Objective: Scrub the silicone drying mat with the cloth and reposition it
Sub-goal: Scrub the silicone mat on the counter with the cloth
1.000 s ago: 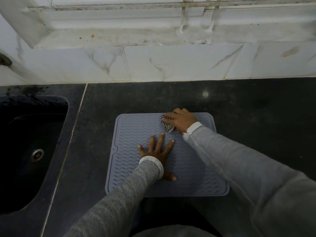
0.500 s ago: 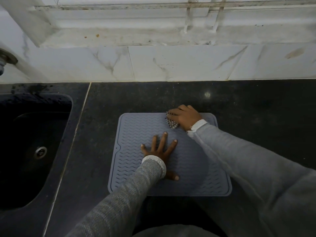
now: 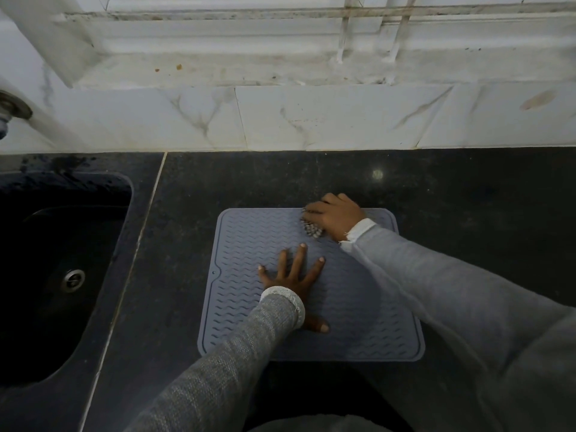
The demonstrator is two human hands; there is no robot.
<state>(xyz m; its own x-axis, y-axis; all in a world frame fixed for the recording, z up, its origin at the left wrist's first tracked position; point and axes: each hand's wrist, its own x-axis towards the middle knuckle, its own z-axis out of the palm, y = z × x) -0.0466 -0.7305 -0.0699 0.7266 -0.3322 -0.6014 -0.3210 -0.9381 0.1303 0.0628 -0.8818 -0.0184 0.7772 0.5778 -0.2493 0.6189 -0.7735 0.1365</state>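
1. The left hand (image 3: 293, 280) lies flat on the mat (image 3: 246, 244), near its middle. Its fingers are straight and spread wide, pointing toward the wall, and the thumb sticks out to the right.
2. The right hand (image 3: 335, 218) is at the far edge of the mat. Its fingers are curled around a small checked cloth (image 3: 312, 231), which is bunched up and touches the mat.
3. Both arms wear gray sleeves with white cuffs.
4. The mat is gray-blue with wavy ridges. It lies flat on the dark table (image 3: 467, 213), almost square, with its far edge running along the wall. Its sides run a bit longer toward the person.
5. A dark sink (image 3: 103, 275) with a metal drain (image 3: 72, 279) sits to the left, apart from the mat.
6. White marble tiles (image 3: 311, 120) stand behind the table, with a stained window ledge (image 3: 249, 70) above them.
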